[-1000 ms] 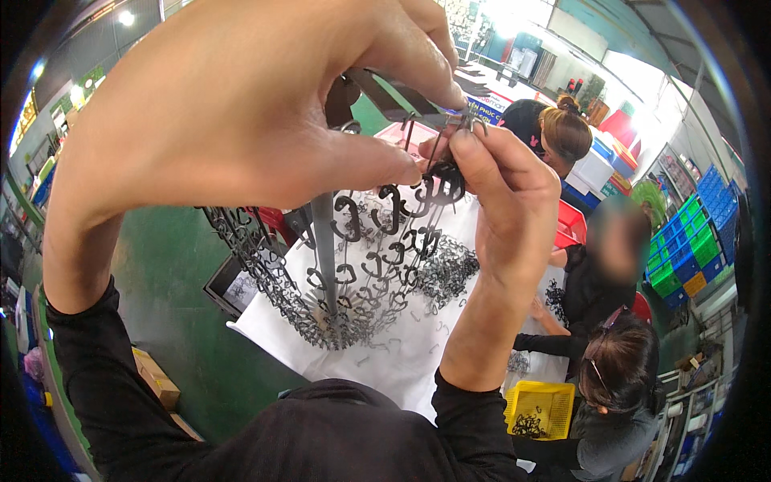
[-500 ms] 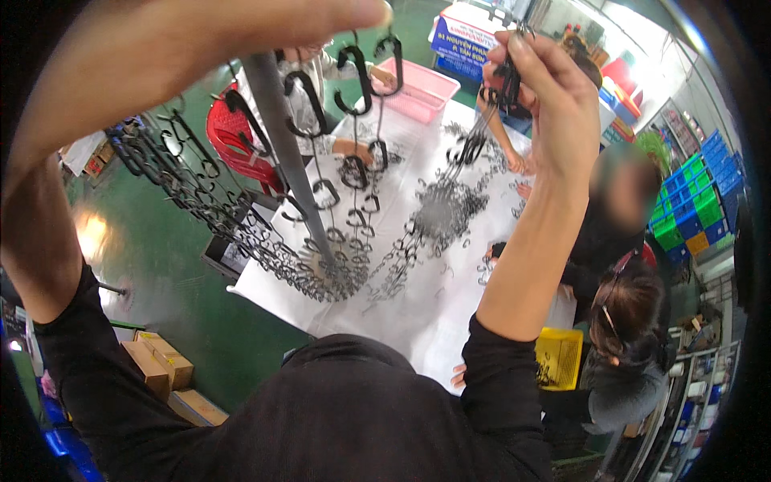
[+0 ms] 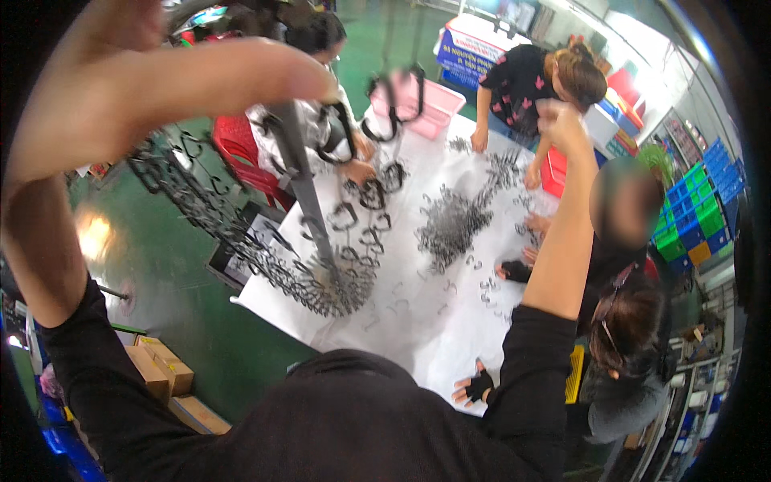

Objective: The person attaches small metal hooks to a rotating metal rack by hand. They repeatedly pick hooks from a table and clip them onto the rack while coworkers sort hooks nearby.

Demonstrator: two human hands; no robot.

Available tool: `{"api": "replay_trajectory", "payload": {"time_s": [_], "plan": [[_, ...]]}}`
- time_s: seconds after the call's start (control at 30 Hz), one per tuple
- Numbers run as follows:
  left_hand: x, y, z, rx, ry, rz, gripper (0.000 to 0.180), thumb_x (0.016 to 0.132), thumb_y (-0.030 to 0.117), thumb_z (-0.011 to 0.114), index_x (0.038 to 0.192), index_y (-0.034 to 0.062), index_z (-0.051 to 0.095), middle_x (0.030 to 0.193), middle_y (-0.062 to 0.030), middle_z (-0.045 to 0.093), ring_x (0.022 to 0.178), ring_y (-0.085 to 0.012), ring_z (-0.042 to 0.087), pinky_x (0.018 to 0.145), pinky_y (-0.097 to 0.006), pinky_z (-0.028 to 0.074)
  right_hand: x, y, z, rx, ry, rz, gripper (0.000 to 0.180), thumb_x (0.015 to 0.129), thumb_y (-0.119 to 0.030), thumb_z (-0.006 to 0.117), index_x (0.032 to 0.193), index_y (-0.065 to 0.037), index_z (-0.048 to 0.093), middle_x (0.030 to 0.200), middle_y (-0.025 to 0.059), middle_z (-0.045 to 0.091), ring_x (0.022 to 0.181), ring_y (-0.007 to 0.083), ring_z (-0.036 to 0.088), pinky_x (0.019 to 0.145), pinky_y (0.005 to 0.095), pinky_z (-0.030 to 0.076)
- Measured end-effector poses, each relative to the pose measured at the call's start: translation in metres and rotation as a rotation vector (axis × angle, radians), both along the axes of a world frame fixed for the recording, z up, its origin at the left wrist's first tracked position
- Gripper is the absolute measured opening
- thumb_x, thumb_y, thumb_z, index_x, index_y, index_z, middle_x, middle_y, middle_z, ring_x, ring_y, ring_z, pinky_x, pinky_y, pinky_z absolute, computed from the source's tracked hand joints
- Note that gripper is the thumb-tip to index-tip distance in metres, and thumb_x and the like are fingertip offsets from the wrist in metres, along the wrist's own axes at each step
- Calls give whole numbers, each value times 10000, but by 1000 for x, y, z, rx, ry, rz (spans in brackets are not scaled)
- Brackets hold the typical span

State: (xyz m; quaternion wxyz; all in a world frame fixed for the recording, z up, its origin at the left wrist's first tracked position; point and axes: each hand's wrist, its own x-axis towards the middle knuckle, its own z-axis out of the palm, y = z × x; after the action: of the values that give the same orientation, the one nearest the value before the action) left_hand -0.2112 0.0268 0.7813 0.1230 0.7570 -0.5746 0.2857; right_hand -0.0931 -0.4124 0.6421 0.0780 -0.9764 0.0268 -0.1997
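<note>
Left hand (image 3: 152,88) raised, fingers pressed on grey rack pole (image 3: 305,193) hung with black hooks (image 3: 241,241), right hand (image 3: 562,128) raised, fingers' state unclear, white worktop (image 3: 434,321) below

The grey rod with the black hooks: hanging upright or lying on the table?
Upright. The grey rod runs from the left hand down to the white table, black hooks hung along it.

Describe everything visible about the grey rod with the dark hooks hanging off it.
The grey rod looks like flat metal and runs steeply down from the left hand, which grips its top, to the white-covered table. Dark, open metal hooks hang along it singly, then crowd into a dense cluster near its lower end. A second curved chain of hooks sweeps out to its left. The right hand is raised apart from it.
</note>
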Motion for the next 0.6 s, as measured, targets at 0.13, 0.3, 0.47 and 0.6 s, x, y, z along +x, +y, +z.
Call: {"api": "replay_trajectory", "payload": {"time_s": [0.13,0.3,0.47,0.6], "plan": [[2,-11,13,28,41,-90,415,720,134,744,1101,8,639,1163,-147,611,1065,-271,590,914,-358,445,-43,72,6,445,-169,241,393,828,-73,630,1216,-13,602,1134,131,664,970,217,666,842,333,494],[-6,-15,26,223,5,51,564,662,174,745,1183,-1,616,1210,-199,589,1123,-343,581,939,-415,448,-105,186,34,1188,-296,989,252,901,-95,609,1121,25,638,941,79,705,823,112,652,711,212,485],[-12,-16,22,200,30,71,541,656,142,747,1167,9,629,1181,-212,602,1080,-367,602,915,-414,468,-117,220,59,1182,-214,977,177,893,-117,629,1018,-4,682,827,44,703,725,68,625,577,185,436],[-13,-20,20,182,23,60,497,677,112,732,1153,10,634,1179,-209,601,1068,-373,602,899,-415,473,-120,218,56,1254,-277,940,142,890,-88,619,966,7,691,731,40,662,623,79,599,537,197,430]]}}
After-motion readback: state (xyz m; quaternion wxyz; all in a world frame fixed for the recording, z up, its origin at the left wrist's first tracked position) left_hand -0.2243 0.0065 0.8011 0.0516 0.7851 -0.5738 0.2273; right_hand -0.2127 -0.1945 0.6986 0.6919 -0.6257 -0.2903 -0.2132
